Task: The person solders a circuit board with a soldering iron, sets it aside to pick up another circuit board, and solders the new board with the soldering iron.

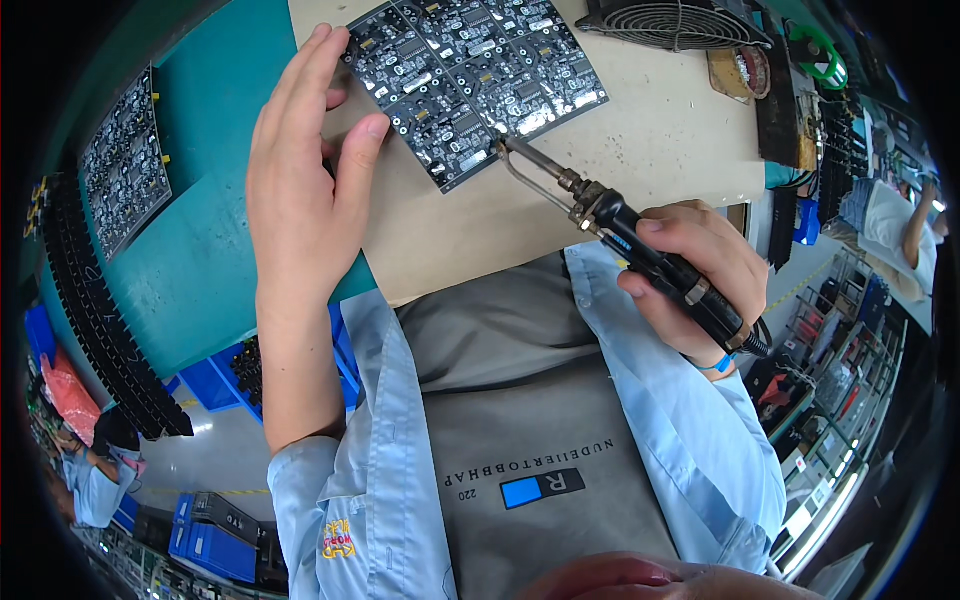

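Note:
A dark printed circuit board panel (475,80), divided into several populated sections, lies tilted on brown sheet material at the top. My left hand (305,180) is at its left edge, fingers stretched and thumb apart. The index fingertip is by the upper left edge and the thumb tip beside the lower left edge; whether they touch the board I cannot tell. My right hand (705,265) grips the black handle of a soldering iron (640,240) with a thin metal tube running alongside its shaft. The iron's tip is at the board's near edge; contact is unclear.
Brown sheet (660,150) covers part of a green mat (215,270). Another circuit board panel (127,165) stands at the left beside a black slotted rack (105,310). A wire coil stand (675,25) and a small container (740,73) sit at upper right. Other people are in the background.

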### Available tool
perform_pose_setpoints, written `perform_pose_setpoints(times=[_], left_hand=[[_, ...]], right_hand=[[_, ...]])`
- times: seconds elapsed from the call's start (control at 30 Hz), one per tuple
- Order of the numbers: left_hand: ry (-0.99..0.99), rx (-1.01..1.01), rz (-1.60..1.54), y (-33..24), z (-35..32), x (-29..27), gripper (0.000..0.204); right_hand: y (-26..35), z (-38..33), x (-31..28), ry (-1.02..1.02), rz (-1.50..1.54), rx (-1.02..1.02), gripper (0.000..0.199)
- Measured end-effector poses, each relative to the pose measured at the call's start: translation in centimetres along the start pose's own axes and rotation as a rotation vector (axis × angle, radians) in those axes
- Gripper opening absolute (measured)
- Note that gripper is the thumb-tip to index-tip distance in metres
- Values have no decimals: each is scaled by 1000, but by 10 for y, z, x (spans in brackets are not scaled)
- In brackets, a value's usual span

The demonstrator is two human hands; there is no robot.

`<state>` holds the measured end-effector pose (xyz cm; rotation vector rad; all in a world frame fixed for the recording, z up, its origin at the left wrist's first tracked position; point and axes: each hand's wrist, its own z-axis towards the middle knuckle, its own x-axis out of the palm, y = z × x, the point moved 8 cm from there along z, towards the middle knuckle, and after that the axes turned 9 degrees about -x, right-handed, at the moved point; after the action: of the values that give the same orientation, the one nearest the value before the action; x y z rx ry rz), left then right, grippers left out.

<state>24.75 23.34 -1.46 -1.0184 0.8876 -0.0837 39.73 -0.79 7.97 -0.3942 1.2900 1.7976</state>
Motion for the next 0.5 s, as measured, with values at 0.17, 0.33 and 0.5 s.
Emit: perform_pose_setpoints(times=[0.17, 0.33, 0.5], left_hand=[[-4, 11, 5, 0, 1, 0, 63], [-6, 12, 2, -1, 1, 0, 63], [5, -6, 1, 0, 1, 0, 63]], right_hand=[[1, 1, 1, 19, 10, -40, 44], [-1, -1, -1, 8, 12, -22, 44], [0, 0, -2, -9, -15, -20, 44]])
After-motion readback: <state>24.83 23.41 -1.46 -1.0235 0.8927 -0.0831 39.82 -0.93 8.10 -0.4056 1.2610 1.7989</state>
